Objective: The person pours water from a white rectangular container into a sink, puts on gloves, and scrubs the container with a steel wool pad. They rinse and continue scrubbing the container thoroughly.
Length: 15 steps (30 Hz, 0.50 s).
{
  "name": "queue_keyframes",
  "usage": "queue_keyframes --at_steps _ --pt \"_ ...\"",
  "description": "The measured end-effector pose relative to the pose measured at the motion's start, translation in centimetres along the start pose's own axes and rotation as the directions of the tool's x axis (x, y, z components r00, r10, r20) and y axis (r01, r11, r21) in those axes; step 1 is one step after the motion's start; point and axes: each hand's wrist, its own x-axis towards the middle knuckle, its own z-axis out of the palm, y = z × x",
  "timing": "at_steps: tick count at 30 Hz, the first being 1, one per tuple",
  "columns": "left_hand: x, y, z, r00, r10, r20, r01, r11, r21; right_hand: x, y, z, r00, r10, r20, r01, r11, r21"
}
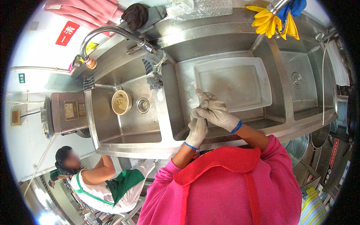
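My left hand [197, 126] and my right hand [215, 109] both wear pale knitted gloves with blue cuff edges. They touch each other above the near left part of the middle steel sink basin [184, 84]. The fingers of my left hand are bent against the right glove, near its palm or fingers; whether they grip its fabric I cannot tell. Just beyond my right hand, a translucent white plastic tub [265, 84] with cloudy liquid lies in that basin. A small pinkish spot shows in the liquid.
The left basin [140, 126] holds a beige bowl [130, 102] with food scraps beside a drain strainer [143, 105]. A curved faucet [109, 29] arches above. Scouring pads [154, 81] lie on the divider. Yellow rubber gloves [265, 22] hang at the upper right. A person [101, 182] stands at lower left.
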Motion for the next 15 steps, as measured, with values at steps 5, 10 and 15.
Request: queue_keyframes --at_steps 5,10,15 --pt "-0.7 5.3 -2.9 0.946 -0.022 0.322 -0.210 0.716 0.666 0.6 -2.0 -2.5 0.914 0.247 0.321 -0.221 0.968 -0.117" --pt "-0.1 4.2 -3.6 0.832 0.243 0.499 -0.530 0.616 0.583 0.9 -2.0 -2.6 0.911 0.186 0.368 -0.131 0.977 -0.170" --pt "-0.3 5.2 -3.4 0.867 0.154 0.473 -0.458 0.620 0.637 0.8 -1.3 -2.1 0.947 0.088 0.309 -0.040 0.987 -0.157"
